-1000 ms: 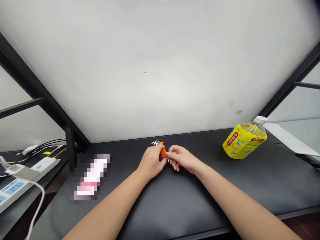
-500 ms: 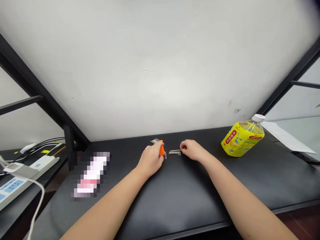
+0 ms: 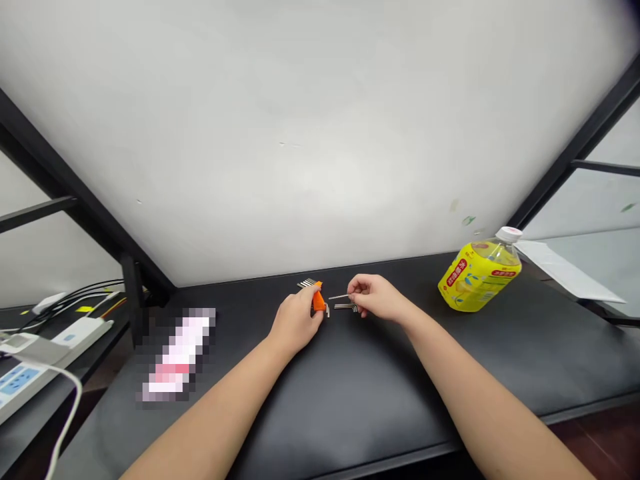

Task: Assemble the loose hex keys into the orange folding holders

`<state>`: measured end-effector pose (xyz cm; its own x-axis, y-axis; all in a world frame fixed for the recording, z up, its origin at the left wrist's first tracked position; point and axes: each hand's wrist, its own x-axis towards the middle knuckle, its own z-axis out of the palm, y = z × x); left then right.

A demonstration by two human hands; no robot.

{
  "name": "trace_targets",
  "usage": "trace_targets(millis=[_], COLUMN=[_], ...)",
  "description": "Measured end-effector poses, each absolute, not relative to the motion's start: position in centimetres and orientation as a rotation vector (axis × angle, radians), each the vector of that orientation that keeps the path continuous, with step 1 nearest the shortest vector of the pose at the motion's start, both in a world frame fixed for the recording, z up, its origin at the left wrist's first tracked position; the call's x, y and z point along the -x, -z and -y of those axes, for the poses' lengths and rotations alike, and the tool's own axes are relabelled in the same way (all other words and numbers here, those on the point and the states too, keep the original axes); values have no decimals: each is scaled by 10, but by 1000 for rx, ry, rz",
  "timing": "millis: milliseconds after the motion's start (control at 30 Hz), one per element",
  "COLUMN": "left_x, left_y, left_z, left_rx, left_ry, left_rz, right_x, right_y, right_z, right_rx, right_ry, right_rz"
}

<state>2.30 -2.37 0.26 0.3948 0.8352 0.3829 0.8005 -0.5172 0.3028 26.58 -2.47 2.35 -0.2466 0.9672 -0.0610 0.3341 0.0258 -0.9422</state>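
My left hand is closed around an orange hex key holder at the back middle of the black surface. Several metal hex keys stick out of the holder's far side, and short bent ends show at its near right. In a pinch, my right hand has one thin hex key, its long end pointing left toward the holder. Just below that key, a few more L-shaped hex keys lie side by side on the surface, partly behind my right fingertips.
A yellow-labelled drink bottle leans at the right, with a white sheet behind it. At the left lies a blurred pink and white item. Farther left are a power strip and cables. A pale wall rises behind.
My right hand has lifted one hex key off the row and now pinches it above the others. My left hand keeps its grip on the holder. The view has shifted slightly.
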Motion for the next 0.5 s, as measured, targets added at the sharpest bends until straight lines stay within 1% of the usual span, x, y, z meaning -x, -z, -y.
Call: trace_targets(millis=[67,167,500], left_x=[-23,-24,-24], left_y=[-2,-2,-2], left_z=[24,24,25], left_rx=[-2562,-2558,-2598], left_ry=[-767,-780,-814], left_rz=[-1506,-1487,-1467], right_x=[-260,-254,-251], right_y=[-27,-30,-33], right_z=[30,34,34], right_rx=[1224,1151,1169], right_ry=[-1349,-1419,-1378], right_rz=[1583,1513,1373])
